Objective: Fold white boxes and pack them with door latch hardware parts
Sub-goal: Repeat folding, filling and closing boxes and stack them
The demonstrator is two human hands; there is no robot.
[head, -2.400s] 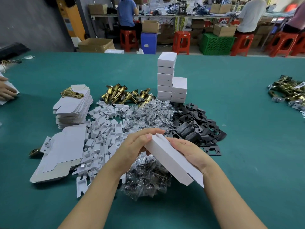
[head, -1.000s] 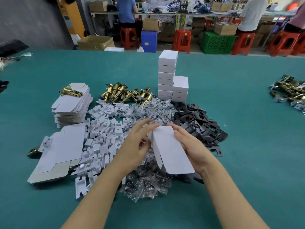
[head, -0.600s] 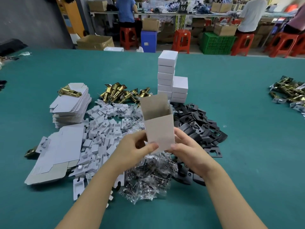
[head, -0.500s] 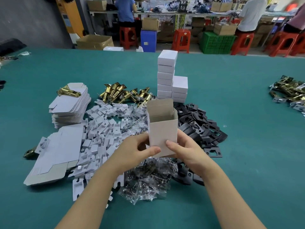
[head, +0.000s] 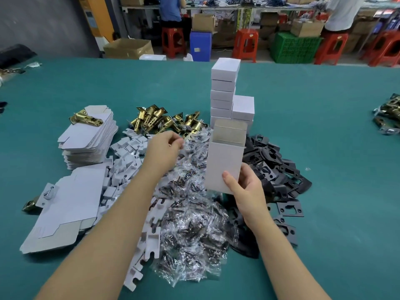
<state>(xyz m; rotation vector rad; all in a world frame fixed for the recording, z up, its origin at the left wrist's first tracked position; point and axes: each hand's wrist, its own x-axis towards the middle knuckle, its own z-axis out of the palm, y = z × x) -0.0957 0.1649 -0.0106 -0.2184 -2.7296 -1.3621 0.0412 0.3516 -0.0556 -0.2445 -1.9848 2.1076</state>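
My right hand [head: 245,187] grips a folded white box [head: 225,158] by its lower end, upright, with the top flap open. My left hand [head: 163,147] hovers apart from the box, over the clear screw packets [head: 192,213] and near the brass latches [head: 164,120]; its fingers are loosely curled and I see nothing in them. Flat white box blanks [head: 88,135] are stacked at the left, with one brass latch [head: 85,119] on top. White cardboard inserts [head: 125,161] and black strike plates [head: 275,169] lie in heaps. Finished white boxes [head: 225,92] stand stacked behind.
A larger flat blank [head: 69,204] lies at the near left on the green table [head: 335,148]. More brass hardware [head: 389,113] lies at the right edge. Red stools, cartons, a green crate and seated people are beyond the table's far edge.
My left hand has let go of the box and moved left and away toward the brass latches. My right hand alone now holds the upright open box.
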